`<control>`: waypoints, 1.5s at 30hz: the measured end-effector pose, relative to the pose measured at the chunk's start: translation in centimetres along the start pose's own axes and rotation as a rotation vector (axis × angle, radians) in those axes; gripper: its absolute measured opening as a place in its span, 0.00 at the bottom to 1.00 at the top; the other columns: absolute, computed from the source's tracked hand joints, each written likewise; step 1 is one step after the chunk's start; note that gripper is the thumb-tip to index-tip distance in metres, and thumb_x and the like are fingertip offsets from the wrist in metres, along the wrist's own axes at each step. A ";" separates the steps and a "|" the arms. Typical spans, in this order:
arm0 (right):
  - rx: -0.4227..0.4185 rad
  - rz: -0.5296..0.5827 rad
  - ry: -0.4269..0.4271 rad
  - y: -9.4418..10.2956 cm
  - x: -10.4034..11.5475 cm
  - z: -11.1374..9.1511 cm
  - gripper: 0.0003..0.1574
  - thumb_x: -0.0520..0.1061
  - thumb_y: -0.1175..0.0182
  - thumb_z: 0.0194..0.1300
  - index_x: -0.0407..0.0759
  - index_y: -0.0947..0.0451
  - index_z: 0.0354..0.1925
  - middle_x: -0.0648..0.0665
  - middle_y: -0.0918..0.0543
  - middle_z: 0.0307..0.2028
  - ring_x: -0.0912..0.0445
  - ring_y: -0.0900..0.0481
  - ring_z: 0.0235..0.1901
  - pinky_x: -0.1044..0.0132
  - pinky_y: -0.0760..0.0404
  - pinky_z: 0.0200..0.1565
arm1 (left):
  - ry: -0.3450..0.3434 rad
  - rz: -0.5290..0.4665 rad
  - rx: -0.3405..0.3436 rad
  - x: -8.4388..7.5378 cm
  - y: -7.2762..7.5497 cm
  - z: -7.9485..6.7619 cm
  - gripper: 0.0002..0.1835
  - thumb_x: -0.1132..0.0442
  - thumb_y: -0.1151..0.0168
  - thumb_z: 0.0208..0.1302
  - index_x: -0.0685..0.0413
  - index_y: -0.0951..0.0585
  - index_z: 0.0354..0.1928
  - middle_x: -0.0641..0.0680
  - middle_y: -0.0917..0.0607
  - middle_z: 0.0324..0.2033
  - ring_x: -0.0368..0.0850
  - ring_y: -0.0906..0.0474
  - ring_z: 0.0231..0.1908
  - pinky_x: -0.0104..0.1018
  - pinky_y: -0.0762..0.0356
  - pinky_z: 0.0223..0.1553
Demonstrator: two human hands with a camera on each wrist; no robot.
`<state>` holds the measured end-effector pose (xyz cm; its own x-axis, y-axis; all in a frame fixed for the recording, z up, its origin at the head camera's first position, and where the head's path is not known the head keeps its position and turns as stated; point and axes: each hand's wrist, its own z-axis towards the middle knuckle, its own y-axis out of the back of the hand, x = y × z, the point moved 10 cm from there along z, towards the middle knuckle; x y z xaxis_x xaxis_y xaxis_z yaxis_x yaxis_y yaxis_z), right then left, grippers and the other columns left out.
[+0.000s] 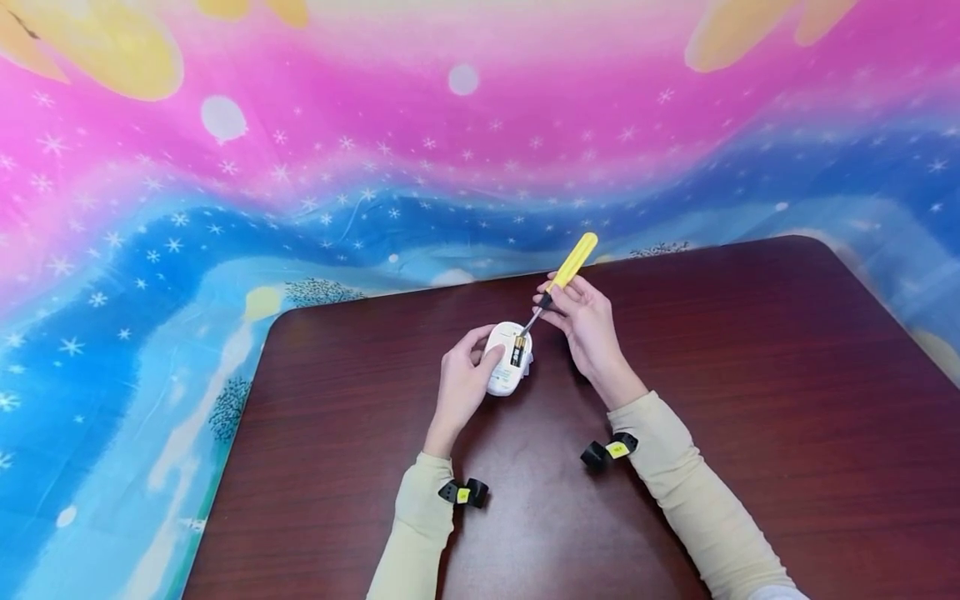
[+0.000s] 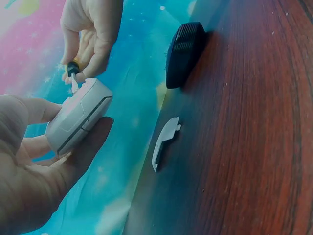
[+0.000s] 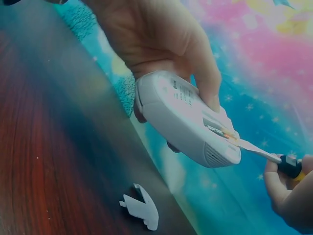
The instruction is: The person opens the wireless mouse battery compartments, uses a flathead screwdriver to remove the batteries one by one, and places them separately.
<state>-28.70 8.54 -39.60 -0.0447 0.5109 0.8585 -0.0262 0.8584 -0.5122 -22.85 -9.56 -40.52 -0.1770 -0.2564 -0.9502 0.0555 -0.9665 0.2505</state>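
My left hand point(image 1: 465, 375) grips a white mouse-shaped device point(image 1: 500, 379), its thumb on the labelled face. That face is turned up, and a black and copper battery point(image 1: 517, 352) sits in its uncovered slot. My right hand point(image 1: 585, 321) holds a screwdriver point(image 1: 573, 262) by its yellow handle, the fingers around the black collar. Its metal shaft point(image 3: 257, 151) slants down to the slot, with the tip right at the battery's end in the right wrist view. A loose white cover point(image 2: 166, 139) with a small tab lies on the table below the device.
The dark red-brown wooden table point(image 1: 337, 467) has its far edge just beyond the hands. Behind it hangs a pink and blue patterned cloth point(image 1: 420, 167). Each sleeve carries a black wrist camera, the left one point(image 1: 474, 493) and the right one point(image 1: 597, 456).
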 end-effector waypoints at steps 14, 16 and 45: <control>0.002 0.018 0.008 2.1 3.8 -0.3 0.11 0.34 0.41 0.75 0.37 0.23 0.53 0.44 0.10 0.38 0.54 0.13 0.37 0.63 0.14 0.45 | 0.105 -0.095 -0.126 1.7 1.7 0.1 0.17 0.67 0.36 0.70 0.62 0.19 0.60 0.62 0.14 0.46 0.52 0.12 0.39 0.29 0.19 0.34; 0.003 -0.013 -0.003 2.8 4.5 -0.2 0.11 0.35 0.39 0.74 0.37 0.24 0.53 0.44 0.10 0.37 0.54 0.12 0.36 0.62 0.13 0.44 | 0.114 -0.100 -0.129 1.9 1.8 0.2 0.18 0.68 0.36 0.70 0.62 0.19 0.60 0.62 0.14 0.46 0.51 0.12 0.39 0.29 0.19 0.34; 0.056 -0.992 -0.285 16.3 5.0 -0.1 0.37 0.40 0.36 0.72 0.18 0.38 0.67 0.34 0.17 0.47 0.61 0.17 0.35 0.61 0.13 0.42 | 0.109 -0.183 -0.156 1.8 2.6 0.5 0.19 0.68 0.37 0.71 0.64 0.21 0.61 0.65 0.16 0.49 0.48 0.15 0.39 0.29 0.20 0.38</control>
<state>-29.23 25.10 -43.61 -0.2127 -0.4612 0.8614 -0.2264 0.8809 0.4157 -23.51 -12.53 -41.51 -0.0915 -0.0664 -0.9936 0.1848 -0.9816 0.0486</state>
